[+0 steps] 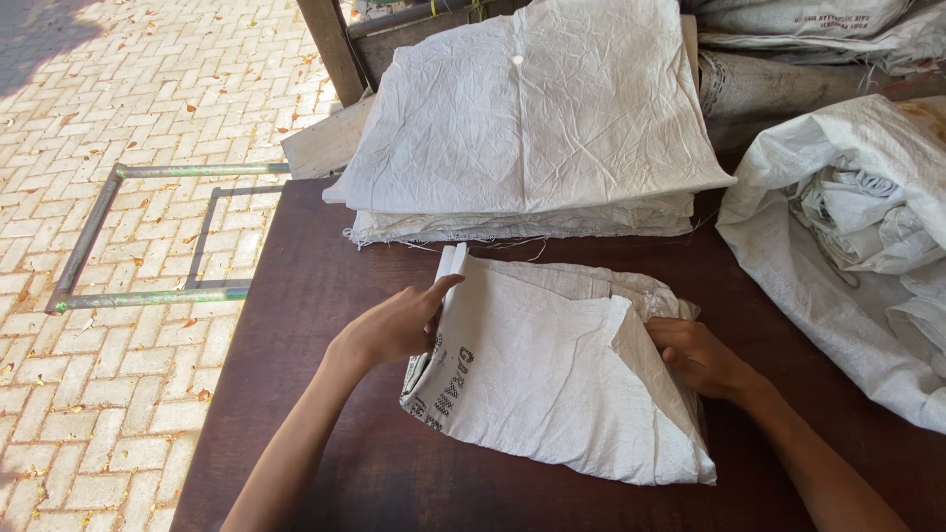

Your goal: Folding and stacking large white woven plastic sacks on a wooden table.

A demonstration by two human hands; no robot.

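White woven plastic is what I am looking at in the lower middle of the frame: a folded sack (552, 379) is lying on the dark brown table (315, 296), with black print showing along its left edge. I am seeing the left hand (399, 325) pressing against that left edge, fingers stretched forward and the thumb pointing up along the fold, so it is pinching or steadying the cloth rather than clenching it. The right hand (695, 355) is sitting at the right side of the sack, its fingers curling under the top flap; I am reading that as a loose hold on the fold, though the fingertips are hiding beneath the fabric.

Just above the sack, in the upper middle, a stack of flat sacks (532, 128) is resting squarely on the table's far edge. At the right edge of the frame, an open sack of crumpled bags (847, 227) is slumping onto the table, well apart from the hands. In the left half, a green metal frame (128, 236) is lying on the brick paving (99, 394).
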